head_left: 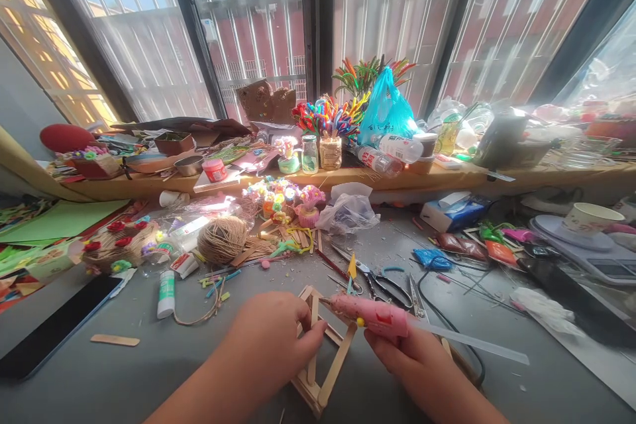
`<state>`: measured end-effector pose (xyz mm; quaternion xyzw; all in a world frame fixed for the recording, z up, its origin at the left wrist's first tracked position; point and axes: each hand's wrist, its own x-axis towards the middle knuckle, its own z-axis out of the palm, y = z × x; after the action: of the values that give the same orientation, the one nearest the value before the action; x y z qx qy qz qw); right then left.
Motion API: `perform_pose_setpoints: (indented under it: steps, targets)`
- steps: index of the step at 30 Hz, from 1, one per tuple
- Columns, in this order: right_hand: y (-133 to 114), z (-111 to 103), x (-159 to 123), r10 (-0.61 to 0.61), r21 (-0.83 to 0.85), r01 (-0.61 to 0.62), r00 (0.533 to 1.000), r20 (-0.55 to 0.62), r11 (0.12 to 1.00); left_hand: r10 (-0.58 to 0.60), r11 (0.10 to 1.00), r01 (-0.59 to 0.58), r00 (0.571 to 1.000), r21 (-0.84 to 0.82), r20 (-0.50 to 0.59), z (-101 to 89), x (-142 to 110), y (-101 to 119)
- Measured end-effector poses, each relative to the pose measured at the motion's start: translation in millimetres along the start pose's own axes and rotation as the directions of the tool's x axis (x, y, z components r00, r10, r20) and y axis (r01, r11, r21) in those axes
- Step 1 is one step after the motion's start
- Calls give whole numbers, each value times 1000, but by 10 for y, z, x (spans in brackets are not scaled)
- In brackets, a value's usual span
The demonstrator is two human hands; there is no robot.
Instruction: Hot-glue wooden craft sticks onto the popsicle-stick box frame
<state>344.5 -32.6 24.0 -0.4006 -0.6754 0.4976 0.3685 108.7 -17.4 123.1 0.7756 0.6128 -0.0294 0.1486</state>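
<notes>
My left hand (pixel 271 331) is closed, thumb and fingers pinching a frame of wooden craft sticks (pixel 338 366) above the grey table. Part of the frame is hidden behind that hand. In my right hand (pixel 420 361) lies a pink hot glue gun (pixel 375 315), gripped from below. Its nozzle points left and is close to the top of the frame; whether they touch I cannot tell. A long clear glue stick (pixel 477 339) juts out of the gun's back end. Just beyond the gun lie black-handled scissors (pixel 392 288).
A loose craft stick (pixel 115 340) and a phone (pixel 62 321) lie at the left. Farther back are a glue stick tube (pixel 166 295), a twine ball (pixel 222 240) and a plastic bag (pixel 350 212). A black cable (pixel 431 308) runs near my right hand. A kitchen scale (pixel 586 245) stands right.
</notes>
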Motion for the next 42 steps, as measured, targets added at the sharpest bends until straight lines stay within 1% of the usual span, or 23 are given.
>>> perform_pose_setpoints:
  steps: [8,12,19,29,34,42]
  targets:
    - [14,1,10,-22,-46,23,1000,12,999,-4,1000,4,1000,16,6,0,13,8]
    - [-10,13,9,-24,-36,24,1000,8,999,-2,1000,2,1000,23,13,-15,8,24]
    - [-40,17,8,-18,7,18,1000,-4,1000,18,999,-18,1000,43,-9,-2,21,20]
    - [-26,16,-7,-4,29,4,1000,-11,1000,30,998,-31,999,45,33,-8,37,10]
    - [-15,10,-3,6,36,-5,1000,-16,999,21,999,-22,999,38,32,-9,38,20]
    - [-4,10,-9,16,37,-15,999,-28,999,41,999,-42,999,26,34,-17,34,22]
